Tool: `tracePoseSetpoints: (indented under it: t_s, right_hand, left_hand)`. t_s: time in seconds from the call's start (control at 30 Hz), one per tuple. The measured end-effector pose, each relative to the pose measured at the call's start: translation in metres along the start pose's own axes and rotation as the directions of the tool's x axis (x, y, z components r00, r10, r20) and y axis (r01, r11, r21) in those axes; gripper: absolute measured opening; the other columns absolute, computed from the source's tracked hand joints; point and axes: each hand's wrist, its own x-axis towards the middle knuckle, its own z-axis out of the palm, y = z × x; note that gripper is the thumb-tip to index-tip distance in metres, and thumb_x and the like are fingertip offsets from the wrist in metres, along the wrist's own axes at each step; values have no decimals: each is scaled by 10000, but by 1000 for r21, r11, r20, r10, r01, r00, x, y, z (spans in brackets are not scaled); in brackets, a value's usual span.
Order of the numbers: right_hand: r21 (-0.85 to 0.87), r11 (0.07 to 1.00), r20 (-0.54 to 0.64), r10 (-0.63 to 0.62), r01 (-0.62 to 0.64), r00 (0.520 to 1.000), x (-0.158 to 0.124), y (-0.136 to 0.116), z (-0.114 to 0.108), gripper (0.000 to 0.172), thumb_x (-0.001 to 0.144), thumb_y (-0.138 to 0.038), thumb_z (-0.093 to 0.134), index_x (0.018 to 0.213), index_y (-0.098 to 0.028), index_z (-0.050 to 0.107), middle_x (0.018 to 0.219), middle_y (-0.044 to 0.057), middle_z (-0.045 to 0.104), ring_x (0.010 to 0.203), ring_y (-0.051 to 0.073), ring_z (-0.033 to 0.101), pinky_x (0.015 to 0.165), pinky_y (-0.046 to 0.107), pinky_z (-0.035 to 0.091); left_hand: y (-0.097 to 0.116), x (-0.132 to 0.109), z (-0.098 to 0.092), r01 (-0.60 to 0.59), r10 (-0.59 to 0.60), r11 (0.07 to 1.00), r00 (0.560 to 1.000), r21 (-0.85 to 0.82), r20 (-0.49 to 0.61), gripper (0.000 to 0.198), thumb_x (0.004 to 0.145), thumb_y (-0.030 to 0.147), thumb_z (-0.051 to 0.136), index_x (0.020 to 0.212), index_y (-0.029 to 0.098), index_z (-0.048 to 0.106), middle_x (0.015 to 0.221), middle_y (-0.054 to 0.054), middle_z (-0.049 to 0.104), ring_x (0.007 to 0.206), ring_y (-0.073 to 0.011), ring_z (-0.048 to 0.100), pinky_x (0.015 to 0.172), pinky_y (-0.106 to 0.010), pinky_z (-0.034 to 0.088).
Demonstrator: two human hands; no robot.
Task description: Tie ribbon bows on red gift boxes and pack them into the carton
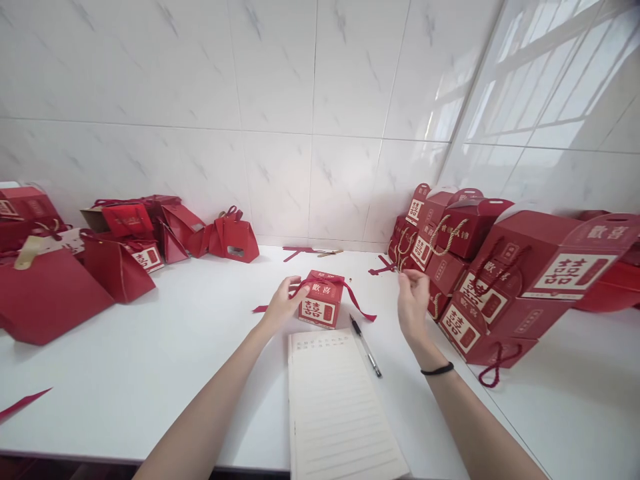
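Observation:
A small red gift box (320,312) with white and red character panels stands on the white table, a dark red ribbon (356,301) lying over its top and trailing to both sides. My left hand (286,301) holds the box at its left side, with the fingertips on the upper left edge. Off to the right, my right hand (414,303) is raised near the stacked boxes, its thumb and fingers brought together. Whatever may be between those fingertips cannot be made out. In front of the box lie a lined notebook (340,400) and a black-capped clear pen (366,347).
Several stacked red boxes (537,267) with rope handles crowd the right side. Red bags and boxes (55,290) fill the left, and a smaller red box (233,239) stands near the tiled wall. Ribbon strips (305,251) lie at the back; another ribbon piece (25,403) is front left.

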Motion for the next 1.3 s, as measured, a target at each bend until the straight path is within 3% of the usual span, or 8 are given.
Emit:
tracePoseSetpoints:
  t_s: [0.07, 0.13, 0.23, 0.5, 0.6, 0.7, 0.9, 1.3]
  right_hand:
    - [-12, 991, 305, 129, -131, 944, -9, 4, 8, 440, 741, -519, 537, 1030, -192, 488, 1143, 124, 514, 1024, 242, 517, 867, 398, 419]
    - [-56, 956, 567, 267, -287, 779, -20, 8, 19, 613, 721, -573, 565, 1199, -215, 424, 1293, 151, 434, 1116, 258, 486, 860, 401, 445]
    - [-45, 931, 732, 278, -363, 622, -35, 7, 33, 749, 713, -622, 576, 1313, -237, 345, 1394, 133, 345, 1243, 249, 386, 920, 390, 432]
    - [157, 945, 754, 71, -285, 653, -24, -43, 5, 532, 776, -460, 630, 1243, -263, 469, 1342, 82, 440, 1198, 242, 449, 880, 375, 484]
    - [32, 944, 817, 165, -329, 552, -16, -49, -8, 484, 727, -390, 693, 1165, -239, 556, 1257, 85, 520, 1096, 258, 528, 780, 360, 528]
    - [-112, 948, 853, 246, -298, 461, -12, -41, -10, 397, 696, -367, 724, 1044, -201, 630, 1076, 81, 624, 959, 241, 586, 706, 321, 529]
    - [-142, 938, 768, 306, -316, 562, -15, -22, 0, 405, 727, -550, 633, 715, -146, 612, 712, 50, 630, 688, 191, 592, 567, 270, 478]
    - [17, 719, 761, 441, -695, 475, -27, -6, 7, 387, 605, -502, 750, 623, -155, 579, 609, 26, 569, 570, 153, 536, 512, 243, 458]
  left_hand:
    - [0, -3, 1, 29, -27, 999, 996, -26, 87, 496, 774, 473, 542, 1177, 197, 457, 1303, -106, 492, 1140, -234, 517, 877, -333, 463]
    - [0, -6, 3, 27, -18, 998, 987, -57, 162, 499, 786, 494, 529, 1184, 201, 458, 1263, -94, 534, 1112, -227, 540, 879, -332, 468]
    - [3, -9, 6, -2, 17, 997, 984, -83, 177, 482, 797, 517, 511, 1147, 186, 483, 1159, -86, 600, 1041, -223, 580, 868, -341, 475]
    - [48, -30, -1, -181, 181, 981, 983, 68, 1, 434, 690, 472, 657, 1014, 210, 536, 982, -42, 658, 848, -202, 623, 686, -283, 478]
    - [55, -35, -8, -72, 40, 978, 986, 193, 163, 373, 626, 506, 694, 809, 201, 579, 718, -12, 654, 594, -178, 588, 497, -249, 404]
    - [53, -35, -13, 65, -166, 968, 890, 242, 425, 345, 621, 520, 684, 671, 192, 589, 577, -5, 603, 466, -157, 519, 421, -243, 326]
    - [50, -30, -13, 142, -165, 986, 818, 84, 551, 419, 743, 571, 524, 589, 184, 483, 479, 50, 423, 436, -90, 352, 472, -239, 287]
    - [31, -25, -4, 261, -44, 884, 873, -388, 486, 349, 713, 457, 637, 608, 158, 489, 478, 64, 424, 472, -64, 382, 564, -240, 340]
